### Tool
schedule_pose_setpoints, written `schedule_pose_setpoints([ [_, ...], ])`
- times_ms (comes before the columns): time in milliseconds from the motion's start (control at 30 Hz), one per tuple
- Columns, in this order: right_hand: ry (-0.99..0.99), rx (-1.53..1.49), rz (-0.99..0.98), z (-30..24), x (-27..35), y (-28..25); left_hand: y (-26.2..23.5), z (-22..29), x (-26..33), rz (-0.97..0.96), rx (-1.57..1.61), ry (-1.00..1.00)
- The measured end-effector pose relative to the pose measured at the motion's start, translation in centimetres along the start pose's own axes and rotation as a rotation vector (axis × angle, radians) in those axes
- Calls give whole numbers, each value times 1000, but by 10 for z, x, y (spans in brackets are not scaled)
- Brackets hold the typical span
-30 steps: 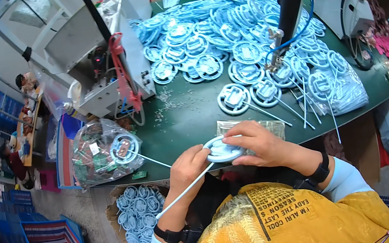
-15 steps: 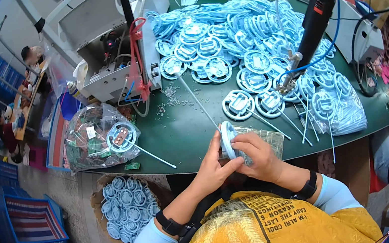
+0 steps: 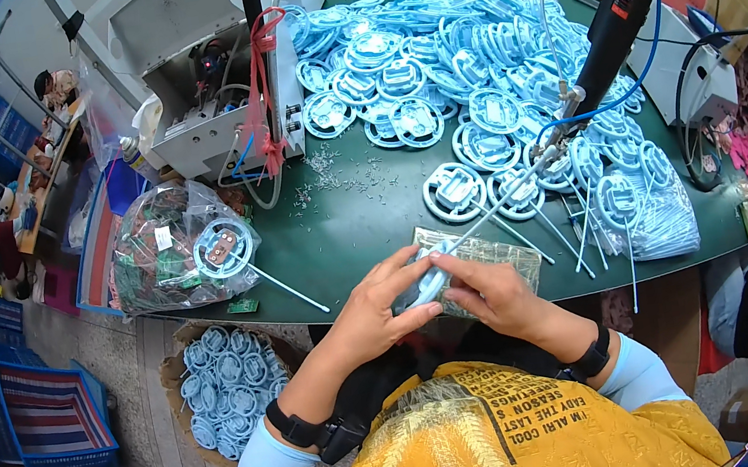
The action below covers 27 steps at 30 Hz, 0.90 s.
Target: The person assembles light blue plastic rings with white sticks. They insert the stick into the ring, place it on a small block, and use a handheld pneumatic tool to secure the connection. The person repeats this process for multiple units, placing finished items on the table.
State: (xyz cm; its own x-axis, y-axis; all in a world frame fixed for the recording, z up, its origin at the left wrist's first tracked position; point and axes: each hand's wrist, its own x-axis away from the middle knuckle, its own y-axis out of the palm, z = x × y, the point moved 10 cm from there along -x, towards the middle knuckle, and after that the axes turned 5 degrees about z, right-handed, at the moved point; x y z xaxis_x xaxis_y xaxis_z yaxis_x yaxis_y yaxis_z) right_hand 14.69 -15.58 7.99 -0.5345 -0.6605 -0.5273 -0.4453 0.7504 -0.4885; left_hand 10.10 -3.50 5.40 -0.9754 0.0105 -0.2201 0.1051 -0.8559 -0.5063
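Observation:
In front of my chest, both hands grip a light-blue round plastic part [image 3: 428,285] with a long thin rod [image 3: 491,209] sticking out up and to the right. My left hand [image 3: 382,302] holds its ring from the left side. The thumb and fingers of my right hand [image 3: 491,293] pinch it near the base of the rod. A clear flat pad [image 3: 510,252] lies on the table edge just beyond my hands. Several similar ring parts [image 3: 456,192] with rods lie past it.
A large heap of light-blue rings [image 3: 462,46] covers the far green table [image 3: 336,239]. Loose screws [image 3: 328,182] lie scattered by an open metal machine [image 3: 212,122]. A black electric screwdriver [image 3: 611,39] hangs right. Left are a bag of circuit boards [image 3: 156,261] and a floor box of parts [image 3: 232,380].
The part has turned in my hands: its rod pointed up and left, and now points up and right. My right fingers have shifted toward the rod's base.

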Motion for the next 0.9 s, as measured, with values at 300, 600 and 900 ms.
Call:
schedule_pose_setpoints([
  [300, 248, -54, -10, 36, 14, 12, -3, 17, 16, 286, -269, 232],
  [600, -14, 312, 42, 3, 1, 4, 3, 5, 11, 367, -204, 213],
  [900, 170, 8, 64, 37, 9, 13, 7, 1, -2, 369, 10, 201],
])
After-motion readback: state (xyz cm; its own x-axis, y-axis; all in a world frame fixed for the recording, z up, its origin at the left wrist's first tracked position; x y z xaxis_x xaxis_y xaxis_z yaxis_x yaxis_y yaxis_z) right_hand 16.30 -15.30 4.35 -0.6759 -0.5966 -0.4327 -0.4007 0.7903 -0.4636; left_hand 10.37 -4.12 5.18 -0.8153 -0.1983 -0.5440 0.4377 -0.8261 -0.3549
